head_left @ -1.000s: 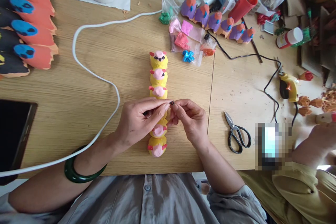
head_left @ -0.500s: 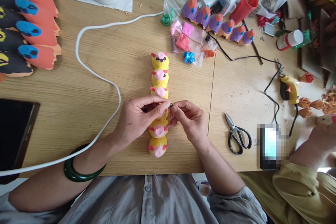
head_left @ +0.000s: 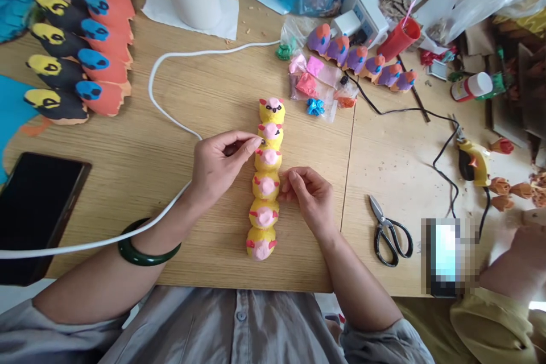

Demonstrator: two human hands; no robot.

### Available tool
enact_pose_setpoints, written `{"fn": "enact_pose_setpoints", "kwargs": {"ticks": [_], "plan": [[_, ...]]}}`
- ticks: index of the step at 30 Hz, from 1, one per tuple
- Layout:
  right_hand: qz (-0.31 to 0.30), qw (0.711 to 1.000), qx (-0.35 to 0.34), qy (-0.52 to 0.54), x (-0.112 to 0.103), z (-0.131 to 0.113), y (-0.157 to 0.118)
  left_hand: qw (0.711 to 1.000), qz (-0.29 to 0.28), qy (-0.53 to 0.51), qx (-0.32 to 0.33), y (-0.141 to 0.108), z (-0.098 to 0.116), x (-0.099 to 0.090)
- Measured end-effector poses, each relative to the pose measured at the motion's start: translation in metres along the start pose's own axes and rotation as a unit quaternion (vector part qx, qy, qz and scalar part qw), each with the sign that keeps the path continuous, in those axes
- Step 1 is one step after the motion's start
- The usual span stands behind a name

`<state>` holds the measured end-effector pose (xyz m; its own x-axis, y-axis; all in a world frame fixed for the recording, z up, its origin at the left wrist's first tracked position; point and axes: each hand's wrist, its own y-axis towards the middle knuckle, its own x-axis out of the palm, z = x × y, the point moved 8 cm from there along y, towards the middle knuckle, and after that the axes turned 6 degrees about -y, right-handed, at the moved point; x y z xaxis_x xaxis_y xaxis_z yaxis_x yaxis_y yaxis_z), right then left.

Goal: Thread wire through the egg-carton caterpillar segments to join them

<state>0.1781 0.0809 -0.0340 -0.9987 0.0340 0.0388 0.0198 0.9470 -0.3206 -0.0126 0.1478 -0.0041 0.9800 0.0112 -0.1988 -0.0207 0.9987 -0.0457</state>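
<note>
A row of yellow clay-covered bumps [head_left: 264, 199] with pink faces and red ears runs away from me on the table. The farthest face [head_left: 274, 103] carries black marks for eyes and nose. On the second face [head_left: 270, 131] a single black mark shows at the right. My left hand [head_left: 217, 168] pinches a tiny black piece of clay [head_left: 263, 141] between thumb and forefinger, above the left edge near the second and third bumps. Beside the row on the right, my right hand [head_left: 310, 199] has thumb and fingers pressed together; whatever they hold is hidden.
Bags of coloured clay [head_left: 307, 85] and a purple bump row [head_left: 356, 60] lie beyond. Scissors [head_left: 386, 233] are at right, near a co-worker's arm [head_left: 512, 256]. A white cable [head_left: 156, 68] crosses my left forearm. A dark tablet [head_left: 40, 210] and painted rows [head_left: 106, 96] lie left.
My hands have parted. The left has moved up the row with the black piece of clay, while the right stays beside it. The view has shifted, showing more on the left.
</note>
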Motion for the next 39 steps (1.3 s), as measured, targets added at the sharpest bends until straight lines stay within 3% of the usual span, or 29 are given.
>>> {"fn": "enact_pose_setpoints", "kwargs": {"ticks": [13,39], "plan": [[-0.008,1.0,-0.012,-0.007,0.003,0.001,0.0,0.998,-0.01,0.021,0.066,0.014,0.001,0.013],[-0.009,1.0,-0.004,-0.004,0.004,0.001,0.0,0.995,0.05,-0.042,0.08,0.021,-0.005,0.009]]}}
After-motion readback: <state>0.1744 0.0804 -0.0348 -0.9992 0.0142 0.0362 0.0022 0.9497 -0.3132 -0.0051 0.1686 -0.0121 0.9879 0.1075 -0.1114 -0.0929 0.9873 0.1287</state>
